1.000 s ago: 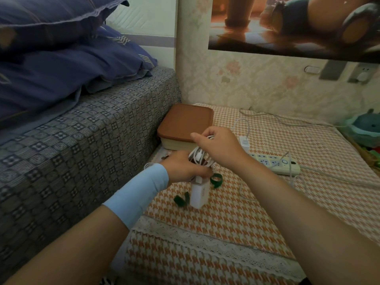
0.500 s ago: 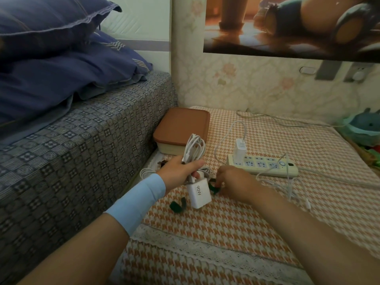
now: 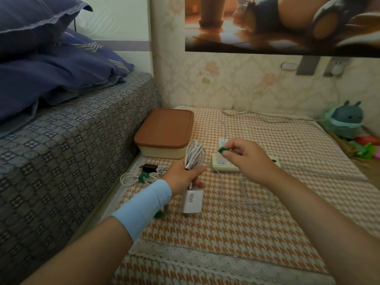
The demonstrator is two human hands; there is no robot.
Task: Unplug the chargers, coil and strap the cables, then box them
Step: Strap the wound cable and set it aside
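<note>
The left hand (image 3: 183,177) grips the coiled white cable (image 3: 194,155), and its white 90W charger block (image 3: 192,200) dangles at 6 o'clock. The right hand (image 3: 246,159), down on the orange houndstooth cloth (image 3: 246,233) half a second ago, has risen to 2 o'clock. It pinches a small green strap (image 3: 223,150) over the cream power strip (image 3: 221,164).

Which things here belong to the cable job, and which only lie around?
Job: coiled white cable in the left hand, its 90W charger, green strap in the right hand, power strip, brown-lidded box, strapped black charger.
Lying about: plush toy, pillows, wall poster.
</note>
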